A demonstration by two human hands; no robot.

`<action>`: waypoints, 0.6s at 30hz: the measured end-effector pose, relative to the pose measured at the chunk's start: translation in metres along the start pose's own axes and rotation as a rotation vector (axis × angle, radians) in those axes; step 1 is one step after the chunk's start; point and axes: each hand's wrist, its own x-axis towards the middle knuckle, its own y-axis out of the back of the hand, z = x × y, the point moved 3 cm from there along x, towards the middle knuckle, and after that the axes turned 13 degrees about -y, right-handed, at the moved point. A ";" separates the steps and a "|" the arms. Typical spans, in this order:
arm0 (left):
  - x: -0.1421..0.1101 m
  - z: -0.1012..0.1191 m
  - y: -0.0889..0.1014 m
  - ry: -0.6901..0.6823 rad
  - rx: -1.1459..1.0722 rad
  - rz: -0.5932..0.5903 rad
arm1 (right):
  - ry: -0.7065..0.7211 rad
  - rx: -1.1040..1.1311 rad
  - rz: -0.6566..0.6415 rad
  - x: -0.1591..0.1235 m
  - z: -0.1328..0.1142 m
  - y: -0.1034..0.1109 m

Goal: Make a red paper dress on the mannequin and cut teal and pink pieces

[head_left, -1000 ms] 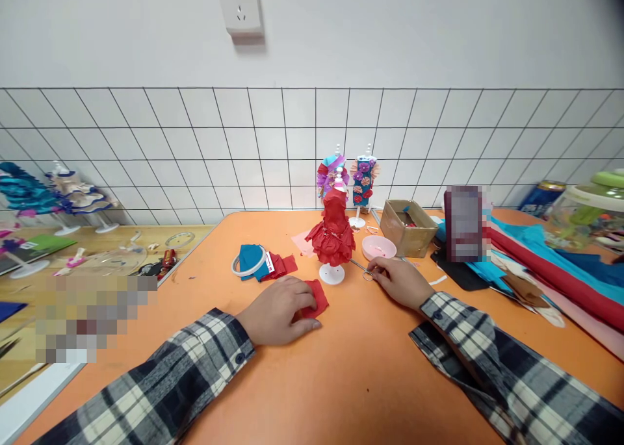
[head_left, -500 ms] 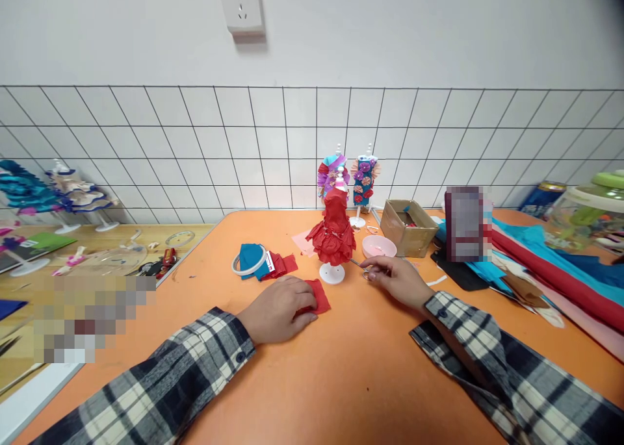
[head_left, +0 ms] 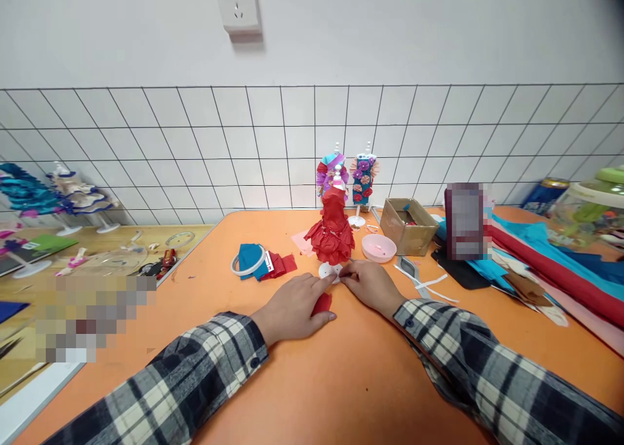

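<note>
My left hand (head_left: 297, 307) lies flat on the orange table, its fingers stretched and its thumb apart. Below it, partly covered, is a red piece of crepe paper (head_left: 322, 303). My right hand (head_left: 373, 288) is closed in a pinch close to my left fingertips; what is between its fingers, if anything, is hidden. Just beyond both hands a small dress form in a ruffled red dress (head_left: 333, 227) stands upright on a round white base (head_left: 325, 271). My fingertips overlap the front of this base in the view; whether they touch it I cannot tell.
Left of the form lie blue paper with a white ring (head_left: 251, 262) and folded red paper (head_left: 281, 267). Behind and right stand two decorated forms, a pink bowl (head_left: 379, 249), a cardboard box (head_left: 408, 227) and a grey-and-white item (head_left: 409, 267). Paper rolls (head_left: 550, 256) are at far right.
My right hand has moved left from beside the pink bowl to my left fingertips, uncovering the grey-and-white item. My left hand has shifted slightly right and covers more of the red paper.
</note>
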 end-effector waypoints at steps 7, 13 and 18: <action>0.010 0.002 0.007 -0.042 0.034 -0.051 | -0.015 -0.058 -0.036 -0.008 0.006 0.005; 0.006 0.001 0.006 -0.047 0.064 -0.001 | -0.011 -0.073 0.042 -0.018 0.013 0.018; -0.011 0.007 0.012 -0.014 -0.003 0.092 | 0.318 -0.078 0.023 -0.040 -0.016 0.019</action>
